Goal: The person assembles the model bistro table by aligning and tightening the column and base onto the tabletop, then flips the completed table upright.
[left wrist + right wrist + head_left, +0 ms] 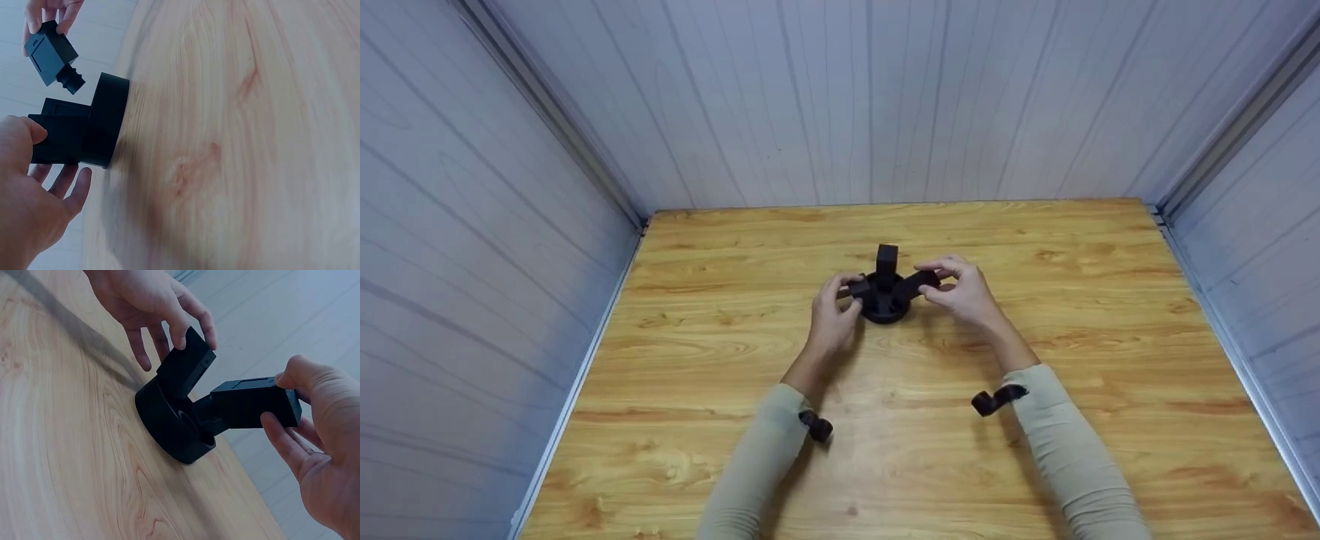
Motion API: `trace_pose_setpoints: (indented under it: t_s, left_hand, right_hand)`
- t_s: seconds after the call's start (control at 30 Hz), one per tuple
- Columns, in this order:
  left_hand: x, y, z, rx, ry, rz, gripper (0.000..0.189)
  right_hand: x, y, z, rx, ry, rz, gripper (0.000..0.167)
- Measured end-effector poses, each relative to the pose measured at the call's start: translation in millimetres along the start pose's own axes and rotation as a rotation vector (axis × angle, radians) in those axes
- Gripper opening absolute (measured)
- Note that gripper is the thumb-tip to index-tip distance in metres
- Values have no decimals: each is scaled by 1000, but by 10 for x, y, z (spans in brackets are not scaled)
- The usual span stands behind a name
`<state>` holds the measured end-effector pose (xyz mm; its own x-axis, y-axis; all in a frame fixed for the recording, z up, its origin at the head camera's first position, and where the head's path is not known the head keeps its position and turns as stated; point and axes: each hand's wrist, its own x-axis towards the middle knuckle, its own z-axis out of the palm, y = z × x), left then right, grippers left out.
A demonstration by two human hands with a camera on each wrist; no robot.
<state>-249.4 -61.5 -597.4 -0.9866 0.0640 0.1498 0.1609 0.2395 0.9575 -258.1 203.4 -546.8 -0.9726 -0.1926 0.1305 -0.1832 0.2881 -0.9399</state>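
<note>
A round black base [885, 318] with a raised rim stands on the table. My left hand [832, 315] grips a black rectangular block [188, 363] that stands in the base, thumb on one face and fingers on the other. A similar black block [259, 402] is pinched by the thumb and fingers of my right hand [964, 292], tilted. In the left wrist view, its narrow ridged plug [70, 79] points down toward the base, with a gap between them. A third black block [887, 259] stands upright at the back of the base.
The wood-grain tabletop [720, 345] extends around the base. A pale panelled wall [840, 105] rises behind it, with side walls at left [472, 285] and right [1260, 225]. Small black devices are strapped to both wrists.
</note>
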Motion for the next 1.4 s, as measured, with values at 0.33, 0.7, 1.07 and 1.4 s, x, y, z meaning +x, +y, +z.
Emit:
trace_pose_setpoints:
  t_s: [0.33,0.7,1.07,1.4]
  left_hand:
    - [11,-7,-2,-11,4,4,38]
    - [6,12,17,-35,6,-36,38]
    - [8,-9,38,-34,13,-12,38]
    - [11,-4,2,-18,8,-14,37]
  right_hand:
    - [41,18,63,-66,-32,-9,36]
    - [54,78,140,-70,-53,-54,41]
    - [40,118,211,-90,-87,-30,46]
    - [22,166,274,-112,-6,-59,44]
